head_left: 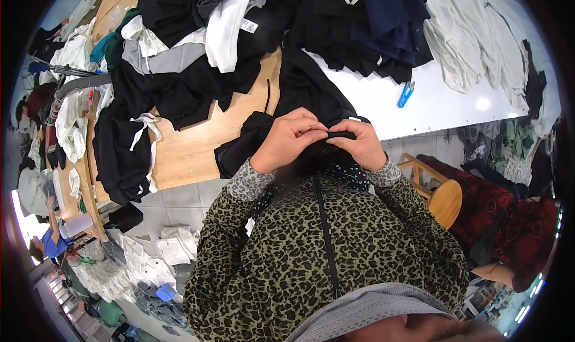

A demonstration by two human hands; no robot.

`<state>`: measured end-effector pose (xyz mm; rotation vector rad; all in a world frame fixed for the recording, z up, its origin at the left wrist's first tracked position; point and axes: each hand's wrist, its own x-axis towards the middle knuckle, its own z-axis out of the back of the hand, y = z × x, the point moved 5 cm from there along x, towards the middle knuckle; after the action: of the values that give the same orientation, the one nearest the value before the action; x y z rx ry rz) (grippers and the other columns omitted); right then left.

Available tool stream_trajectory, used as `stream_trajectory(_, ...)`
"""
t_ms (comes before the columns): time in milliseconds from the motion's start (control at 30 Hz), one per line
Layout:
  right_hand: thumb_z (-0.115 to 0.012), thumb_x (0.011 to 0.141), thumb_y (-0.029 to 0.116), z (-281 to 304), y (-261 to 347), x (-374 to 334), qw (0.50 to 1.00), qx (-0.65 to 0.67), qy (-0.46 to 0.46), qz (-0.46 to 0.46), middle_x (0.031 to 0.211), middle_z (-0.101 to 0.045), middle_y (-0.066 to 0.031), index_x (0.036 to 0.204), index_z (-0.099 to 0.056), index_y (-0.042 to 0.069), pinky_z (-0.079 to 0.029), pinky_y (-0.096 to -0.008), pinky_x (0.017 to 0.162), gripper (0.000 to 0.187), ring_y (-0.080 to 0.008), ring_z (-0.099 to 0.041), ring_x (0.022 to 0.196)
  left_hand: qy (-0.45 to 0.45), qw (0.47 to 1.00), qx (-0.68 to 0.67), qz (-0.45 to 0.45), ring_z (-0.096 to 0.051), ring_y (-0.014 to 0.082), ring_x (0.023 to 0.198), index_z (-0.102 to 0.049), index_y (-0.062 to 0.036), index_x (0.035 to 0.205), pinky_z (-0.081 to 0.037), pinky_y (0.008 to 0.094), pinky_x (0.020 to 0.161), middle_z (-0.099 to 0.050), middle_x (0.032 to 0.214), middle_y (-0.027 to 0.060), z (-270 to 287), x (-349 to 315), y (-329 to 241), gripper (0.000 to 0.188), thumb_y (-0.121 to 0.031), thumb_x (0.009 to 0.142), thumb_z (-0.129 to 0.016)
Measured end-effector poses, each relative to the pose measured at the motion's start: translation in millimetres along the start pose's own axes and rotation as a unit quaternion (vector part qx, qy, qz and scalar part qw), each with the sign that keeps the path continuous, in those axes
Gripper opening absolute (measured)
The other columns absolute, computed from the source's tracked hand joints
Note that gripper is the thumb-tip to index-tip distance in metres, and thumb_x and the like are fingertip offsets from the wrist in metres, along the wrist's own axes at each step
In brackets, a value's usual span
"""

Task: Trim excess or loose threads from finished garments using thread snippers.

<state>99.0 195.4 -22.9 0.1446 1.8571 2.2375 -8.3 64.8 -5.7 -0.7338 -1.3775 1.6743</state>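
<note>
Close in front of my body, both hands pinch the edge of a black garment (308, 78). Its far part lies over the table, and a bunched part hangs by my left wrist. My left hand (287, 139) has thumb and forefinger pressed together, with a small reddish spot between the fingers that I cannot make out. On the other side of the edge, my right hand (362, 145) pinches the same black fabric, fingertips nearly meeting those of the left. A pair of blue thread snips (406, 94) rests on the white tabletop, beyond my right hand.
Black garments with white and grey pieces (179, 57) pile up at the far left of the wooden table (185, 153). Navy clothes (392, 27) and pale garments (473, 42) lie far right. A wooden stool (446, 203) stands at right beside a person in dark red clothing (509, 234).
</note>
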Motion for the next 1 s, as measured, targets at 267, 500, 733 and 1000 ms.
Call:
stream_trajectory(267,-0.073,0.075,0.009,2.2,3.4,4.7,0.998,-0.011,0.036,-0.044,0.087,-0.068,-0.0077,0.094,-0.066,-0.002,-0.048,-0.0235,0.074,0.023,-0.0111,-0.063,0.080,0.056,0.994,0.090,-0.023,-0.048,0.0129,0.061,-0.058,0.0018,0.084,-0.040,0.0257,0.056,-0.053,0.077,0.0033,-5.7,12.9,0.1,0.012,-0.009,0.084,-0.062)
stream_trajectory(500,-0.074,0.075,0.012,5.3,-0.5,8.2,0.997,0.004,0.051,-0.054,0.089,-0.069,-0.0077,0.096,-0.067,-0.001,-0.048,-0.0240,0.077,0.026,-0.0114,-0.063,0.081,0.103,0.944,-0.192,0.248,-0.041,0.0055,0.061,-0.058,-0.0026,0.086,-0.036,0.0208,0.054,-0.045,0.070,-0.0036,-15.8,12.2,21.4,0.015,-0.017,0.090,-0.058)
stream_trajectory(733,-0.073,0.076,0.008,4.4,0.7,9.8,0.993,0.073,0.058,-0.071,0.091,-0.068,-0.0061,0.097,-0.067,-0.002,-0.047,-0.0232,0.078,0.024,-0.0098,-0.061,0.084,0.099,0.897,-0.306,0.304,-0.040,0.0034,0.059,-0.058,-0.0047,0.088,-0.033,0.0168,0.049,-0.045,0.067,-0.0050,-18.9,8.9,33.5,0.013,-0.018,0.090,-0.058)
stream_trajectory(1000,-0.073,0.075,0.006,6.9,-10.9,8.9,0.987,0.107,0.042,-0.109,0.090,-0.067,-0.0052,0.097,-0.067,-0.002,-0.047,-0.0212,0.076,0.024,-0.0086,-0.059,0.081,0.075,0.955,-0.178,0.224,-0.049,0.0061,0.066,-0.061,-0.0021,0.090,-0.040,0.0210,0.056,-0.051,0.075,-0.0022,-1.2,14.9,11.3,0.015,-0.017,0.087,-0.063)
